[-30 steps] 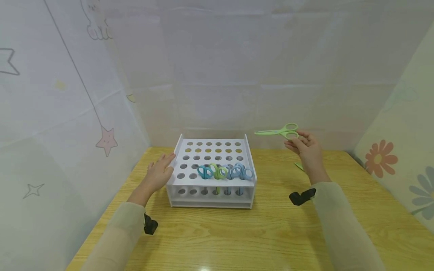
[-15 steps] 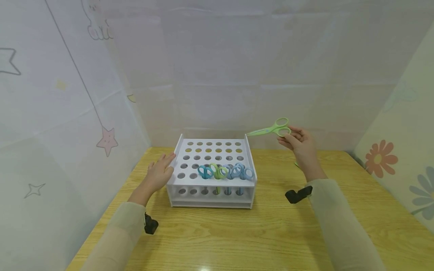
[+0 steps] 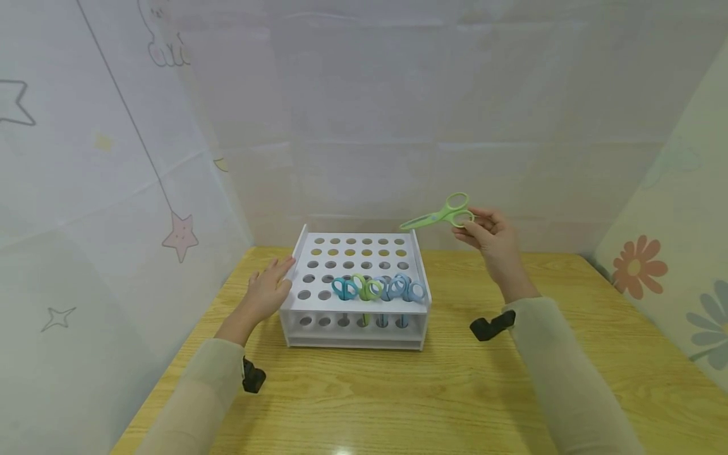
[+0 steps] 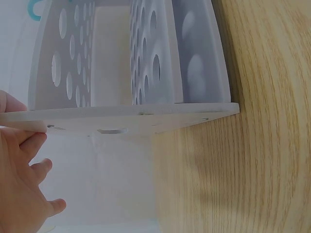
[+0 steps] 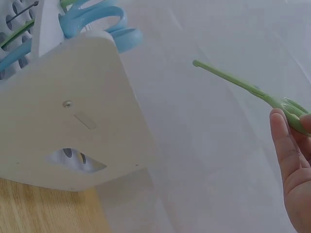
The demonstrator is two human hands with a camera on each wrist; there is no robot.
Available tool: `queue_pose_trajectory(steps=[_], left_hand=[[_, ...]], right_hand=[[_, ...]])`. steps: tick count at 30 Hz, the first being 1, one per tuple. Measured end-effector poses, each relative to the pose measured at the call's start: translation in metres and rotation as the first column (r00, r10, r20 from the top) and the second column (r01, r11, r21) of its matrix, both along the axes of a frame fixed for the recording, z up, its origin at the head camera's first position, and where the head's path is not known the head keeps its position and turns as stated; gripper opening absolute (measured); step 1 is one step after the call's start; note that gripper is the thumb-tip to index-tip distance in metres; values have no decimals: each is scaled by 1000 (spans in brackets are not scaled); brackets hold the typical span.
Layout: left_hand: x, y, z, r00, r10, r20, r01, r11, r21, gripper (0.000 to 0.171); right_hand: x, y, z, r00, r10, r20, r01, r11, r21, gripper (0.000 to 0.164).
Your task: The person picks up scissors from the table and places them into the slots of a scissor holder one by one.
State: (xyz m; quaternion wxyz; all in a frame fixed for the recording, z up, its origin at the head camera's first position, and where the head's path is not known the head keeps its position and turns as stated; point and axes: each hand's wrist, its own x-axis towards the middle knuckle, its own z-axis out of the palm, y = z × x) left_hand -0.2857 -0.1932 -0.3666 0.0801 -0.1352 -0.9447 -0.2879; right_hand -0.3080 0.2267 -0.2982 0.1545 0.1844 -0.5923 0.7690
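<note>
My right hand (image 3: pixel 493 243) pinches a pair of light green scissors (image 3: pixel 439 216) by one handle loop, held up in the air. Their closed blades point left, the tip overlapping the back right corner of the rack in the head view. My left hand (image 3: pixel 264 296) holds the left side panel of the white rack (image 3: pixel 320 306), thumb inside, fingers outside in the left wrist view. Along the rack's front row stand teal scissors (image 3: pixel 344 296), green scissors (image 3: pixel 366 295) and light blue scissors (image 3: pixel 407 294), handles up, blades down through the holes.
The rack has two perforated tiers with several rows of round holes and raised side panels. It stands on a wood-grain table (image 3: pixel 364 398). A pale printed sheet (image 3: pixel 364 126) hangs behind and at both sides.
My right hand has moved left with the green scissors, which now tilt with handles higher. A green tip on the table is hidden behind my arm now. My left hand stays put.
</note>
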Motion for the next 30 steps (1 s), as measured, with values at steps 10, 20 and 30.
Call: queue_pose_trajectory(steps=[10, 20, 30], left_hand=[[-1, 1, 0, 1000, -3, -1, 3, 1000, 1, 53], [-2, 1, -1, 1000, 0, -2, 0, 1000, 0, 53], [-2, 1, -1, 1000, 0, 3, 0, 1000, 7, 53]], right_hand=[[2, -15, 6, 999, 28, -36, -27, 1000, 14, 31], [3, -27, 11, 997, 62, -50, -60, 997, 53, 30], [6, -41, 15, 990, 117, -83, -110, 990, 90, 27]])
